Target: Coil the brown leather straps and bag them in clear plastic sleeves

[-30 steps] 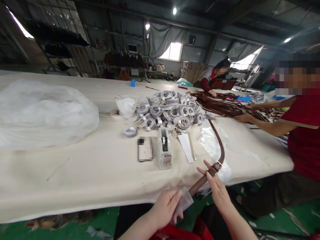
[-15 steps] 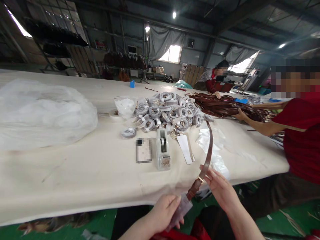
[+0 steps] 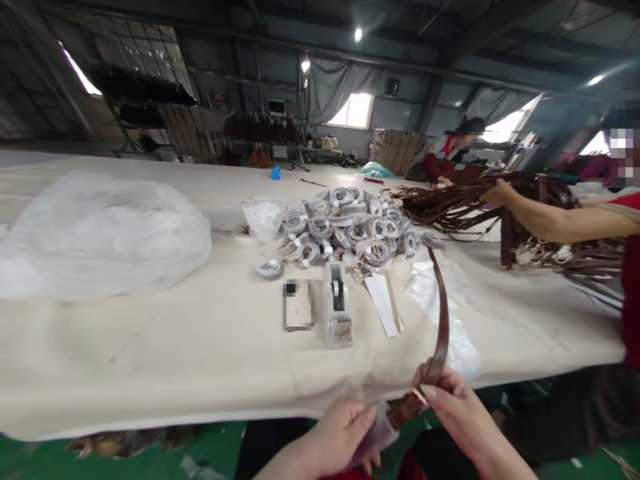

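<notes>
A long brown belt (image 3: 441, 313) runs from the heap in the middle of the table down to me at the front edge. My right hand (image 3: 453, 400) is closed round it at its gold buckle. My left hand (image 3: 340, 433) pinches a small clear plastic sleeve (image 3: 381, 435) over the belt's tip. Both hands sit just below the table's front edge.
A heap of rolled, wrapped belts (image 3: 350, 227), a tape dispenser (image 3: 337, 303), a phone (image 3: 299, 305) and white paper strips (image 3: 384, 303) lie on the cream table (image 3: 175, 340). A big plastic bag (image 3: 100, 233) sits left. At right, a person's arm (image 3: 550, 217) lifts a bundle of brown belts (image 3: 470, 200).
My hands and the belt end have drawn closer to me and lower. The person on the right has lifted the bundle of brown belts off the table.
</notes>
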A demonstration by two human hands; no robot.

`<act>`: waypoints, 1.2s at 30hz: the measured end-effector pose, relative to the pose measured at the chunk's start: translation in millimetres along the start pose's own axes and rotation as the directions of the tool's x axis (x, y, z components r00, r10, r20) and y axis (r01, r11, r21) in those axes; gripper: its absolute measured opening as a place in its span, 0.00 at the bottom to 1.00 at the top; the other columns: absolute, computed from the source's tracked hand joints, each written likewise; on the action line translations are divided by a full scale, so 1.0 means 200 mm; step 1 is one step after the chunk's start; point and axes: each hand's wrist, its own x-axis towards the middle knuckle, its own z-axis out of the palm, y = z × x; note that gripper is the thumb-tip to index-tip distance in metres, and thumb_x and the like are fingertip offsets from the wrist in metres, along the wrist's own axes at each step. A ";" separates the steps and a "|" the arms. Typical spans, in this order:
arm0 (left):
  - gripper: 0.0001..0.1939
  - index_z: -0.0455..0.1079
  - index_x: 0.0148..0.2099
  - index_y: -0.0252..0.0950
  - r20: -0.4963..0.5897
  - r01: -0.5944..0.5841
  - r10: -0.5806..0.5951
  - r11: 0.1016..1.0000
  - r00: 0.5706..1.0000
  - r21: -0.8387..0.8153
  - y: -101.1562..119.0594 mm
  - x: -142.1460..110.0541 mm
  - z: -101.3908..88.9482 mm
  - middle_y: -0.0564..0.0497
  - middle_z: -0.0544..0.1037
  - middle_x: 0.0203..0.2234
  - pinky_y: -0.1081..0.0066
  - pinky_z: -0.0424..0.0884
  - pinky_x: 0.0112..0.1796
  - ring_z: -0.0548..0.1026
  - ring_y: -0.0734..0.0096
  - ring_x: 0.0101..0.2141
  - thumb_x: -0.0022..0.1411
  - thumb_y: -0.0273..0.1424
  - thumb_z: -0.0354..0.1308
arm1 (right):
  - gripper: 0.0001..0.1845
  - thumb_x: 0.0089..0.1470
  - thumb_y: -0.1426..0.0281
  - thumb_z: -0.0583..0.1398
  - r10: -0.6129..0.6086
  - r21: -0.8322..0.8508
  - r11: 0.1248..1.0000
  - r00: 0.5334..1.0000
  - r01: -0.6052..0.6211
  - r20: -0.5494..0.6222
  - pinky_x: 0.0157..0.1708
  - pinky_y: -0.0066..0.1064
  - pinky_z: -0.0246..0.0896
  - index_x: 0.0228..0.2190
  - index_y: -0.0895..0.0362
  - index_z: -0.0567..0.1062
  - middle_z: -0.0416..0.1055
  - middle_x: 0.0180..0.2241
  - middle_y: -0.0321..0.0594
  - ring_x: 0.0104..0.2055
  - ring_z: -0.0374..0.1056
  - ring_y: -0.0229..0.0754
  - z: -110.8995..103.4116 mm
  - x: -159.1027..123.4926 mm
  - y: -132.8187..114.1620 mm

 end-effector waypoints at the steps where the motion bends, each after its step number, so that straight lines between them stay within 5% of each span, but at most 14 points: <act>1: 0.40 0.68 0.27 0.33 0.016 -0.002 0.002 1.000 1.000 -0.004 0.00 0.00 0.00 0.49 0.73 0.19 0.76 0.60 0.19 0.67 0.75 0.16 0.55 0.68 0.42 | 0.14 0.41 0.64 0.74 0.002 -0.018 1.000 1.000 -0.002 0.002 0.32 0.32 0.64 0.30 0.56 0.80 0.77 0.27 0.38 0.29 0.70 0.42 0.00 0.00 0.01; 18: 0.38 0.76 0.32 0.32 -0.031 -0.075 0.078 0.994 0.997 0.079 0.00 0.01 0.02 0.48 0.76 0.20 0.74 0.59 0.24 0.68 0.72 0.20 0.63 0.60 0.41 | 0.10 0.46 0.66 0.72 0.112 -0.189 0.978 0.983 -0.084 0.145 0.31 0.29 0.63 0.25 0.57 0.78 0.72 0.23 0.34 0.27 0.68 0.39 0.06 -0.04 0.07; 22: 0.28 0.73 0.33 0.33 0.023 0.042 -0.043 0.998 0.999 0.040 0.00 0.00 0.02 0.49 0.78 0.24 0.75 0.64 0.25 0.73 0.71 0.22 0.58 0.56 0.54 | 0.09 0.46 0.67 0.72 0.084 -0.215 0.975 0.984 -0.049 0.157 0.31 0.28 0.63 0.25 0.57 0.78 0.72 0.24 0.34 0.28 0.68 0.38 0.04 -0.04 0.02; 25: 0.25 0.69 0.30 0.33 -0.037 0.115 -0.114 0.993 0.993 0.029 0.00 0.00 0.02 0.51 0.76 0.22 0.75 0.63 0.22 0.73 0.72 0.20 0.55 0.53 0.58 | 0.10 0.46 0.67 0.72 0.032 -0.257 0.966 0.988 0.007 0.151 0.30 0.28 0.63 0.24 0.58 0.78 0.70 0.25 0.34 0.29 0.66 0.38 0.05 -0.04 -0.01; 36: 0.22 0.75 0.30 0.31 -0.013 0.034 -0.036 0.995 0.999 -0.099 -0.03 0.04 0.02 0.49 0.78 0.24 0.73 0.66 0.27 0.73 0.72 0.24 0.50 0.48 0.64 | 0.09 0.47 0.67 0.71 0.023 -0.269 0.963 0.977 0.036 0.213 0.31 0.28 0.62 0.24 0.57 0.79 0.70 0.26 0.34 0.29 0.66 0.38 0.09 -0.07 0.04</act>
